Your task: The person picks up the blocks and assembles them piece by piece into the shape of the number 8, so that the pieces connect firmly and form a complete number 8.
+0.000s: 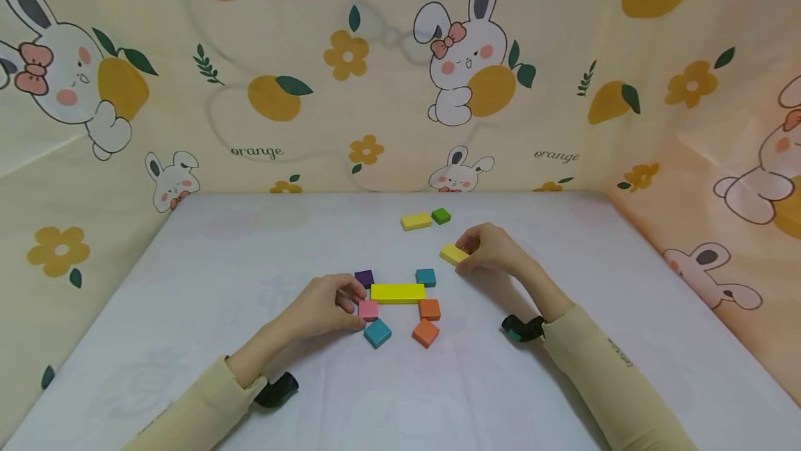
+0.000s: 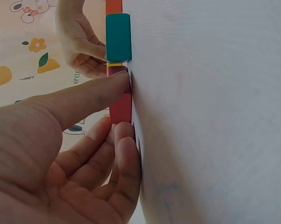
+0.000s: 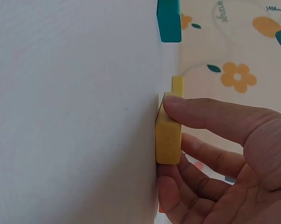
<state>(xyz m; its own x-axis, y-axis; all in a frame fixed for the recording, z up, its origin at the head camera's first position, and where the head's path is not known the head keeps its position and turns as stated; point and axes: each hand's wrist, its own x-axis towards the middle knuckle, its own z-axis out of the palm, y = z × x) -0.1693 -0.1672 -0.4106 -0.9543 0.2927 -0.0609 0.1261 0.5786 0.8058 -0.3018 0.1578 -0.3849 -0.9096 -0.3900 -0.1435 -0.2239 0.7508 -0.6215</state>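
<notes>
Ten blocks show in the head view, the only one to take in the whole layout around the bar (image 1: 397, 294). At the bar's far corners sit the purple block (image 1: 364, 278) and far teal block (image 1: 425, 277); at its near corners, the pink block (image 1: 368, 310) and far orange block (image 1: 429, 309). On the bar's near side lie the near teal block (image 1: 377, 333) and near orange block (image 1: 425, 333); well beyond the bar, the far yellow block (image 1: 416, 221) and green block (image 1: 441, 215). The right hand (image 1: 491, 251), beyond the bar to its right, covers one end of the yellow block (image 1: 452, 254).

Left wrist view: the left hand (image 2: 79, 149), left of the bar, pinches the pink block between thumb and forefinger; the thumb hides part of it. A thin yellow strip (image 2: 114, 65) shows past the near teal block; its source cannot be determined.

Right wrist view: the right hand's thumb and fingers grip the yellow block, exposing an end face. Contact with the table (image 1: 350, 402) cannot be confirmed.
</notes>
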